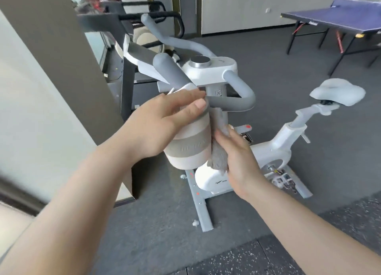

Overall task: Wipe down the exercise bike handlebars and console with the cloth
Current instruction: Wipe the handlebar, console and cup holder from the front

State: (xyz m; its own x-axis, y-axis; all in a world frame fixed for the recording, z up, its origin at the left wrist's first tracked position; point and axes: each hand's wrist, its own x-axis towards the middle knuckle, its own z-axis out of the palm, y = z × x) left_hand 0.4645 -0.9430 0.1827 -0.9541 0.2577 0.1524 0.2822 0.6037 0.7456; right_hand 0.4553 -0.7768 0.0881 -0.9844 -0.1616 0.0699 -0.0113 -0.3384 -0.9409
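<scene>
Grey pillar (pixel 51 54) stands at far left, with a dark treadmill (pixel 123 21) behind it. Left hand (pixel 156 126) holds a pale banded bottle (pixel 190 142), fingers and thumb wrapped round its upper part, directly in front of the white exercise bike (pixel 274 149). Just right of the bottle, the right hand (pixel 239 157) grips a grey cloth (pixel 219 142), which hangs bunched against the bottle's side and in front of the bike's post. Cloth is not on the handlebars (pixel 241 93), which loop above both hands; the console (pixel 208 66) with its round silver dial sits higher, untouched. Bike saddle (pixel 338 93) lies further right. A blue table-tennis table (pixel 334 16) occupies the far right corner.
</scene>
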